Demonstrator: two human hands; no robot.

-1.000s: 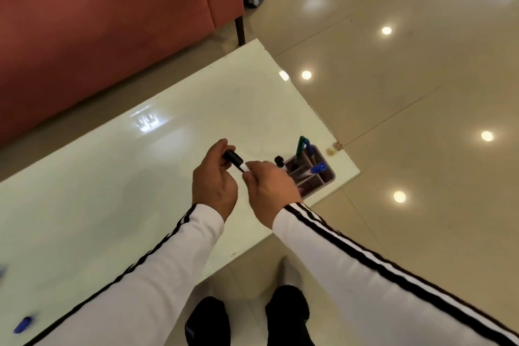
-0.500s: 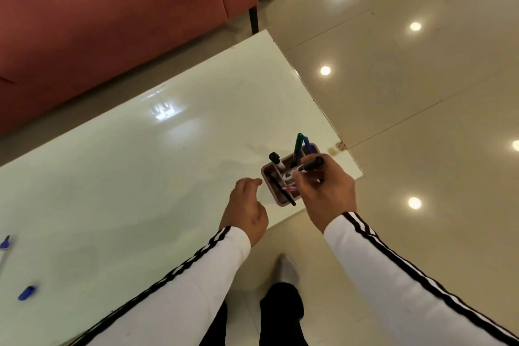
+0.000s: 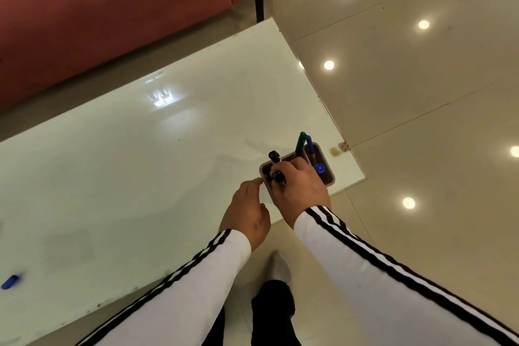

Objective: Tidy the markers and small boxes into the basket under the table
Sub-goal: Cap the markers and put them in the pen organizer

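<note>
A black marker [image 3: 279, 177] goes into the pink compartmented holder [image 3: 330, 177] at the tabletop's [image 3: 140, 177] right corner, the right hand's [image 3: 302, 191] fingers [image 3: 292, 170] curled round it. Four more stand inside: a second black marker [image 3: 273, 155], a green marker [image 3: 301, 141], a blue marker [image 3: 309, 144] and a blue-capped marker [image 3: 319, 168]. The left hand [image 3: 247, 213], loosely curled and empty, hovers just beside the holder. One small blue piece [image 3: 10, 281] lies far left. No basket is in view, so most of the tidying likely remains.
</note>
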